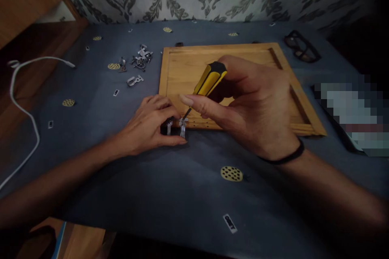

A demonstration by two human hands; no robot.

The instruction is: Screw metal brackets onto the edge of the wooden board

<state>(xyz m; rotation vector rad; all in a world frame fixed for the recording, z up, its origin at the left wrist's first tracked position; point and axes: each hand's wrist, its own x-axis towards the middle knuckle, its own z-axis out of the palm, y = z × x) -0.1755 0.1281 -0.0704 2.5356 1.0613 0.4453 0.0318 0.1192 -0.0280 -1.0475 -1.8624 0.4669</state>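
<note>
My right hand (258, 105) grips a yellow and black screwdriver (209, 79), tilted so its shaft runs down to the left. Its tip meets a small metal bracket (182, 128) on the near edge of a wooden panel (200, 56) with a raised frame. With thumb and fingers around that bracket, my left hand (154, 119) steadies it against the wood. A second metal bracket (169, 127) sits just left of it, partly under my fingers. Small dark holes show in the panel's edge to the right of the brackets.
Several loose metal brackets (141, 58) lie left of the panel, one bracket (134, 80) apart from the pile. Black-framed glasses (302, 46) rest at the back right. A blurred-out flat object (355, 121) lies at the right. A white cable (30, 117) curves along the left side.
</note>
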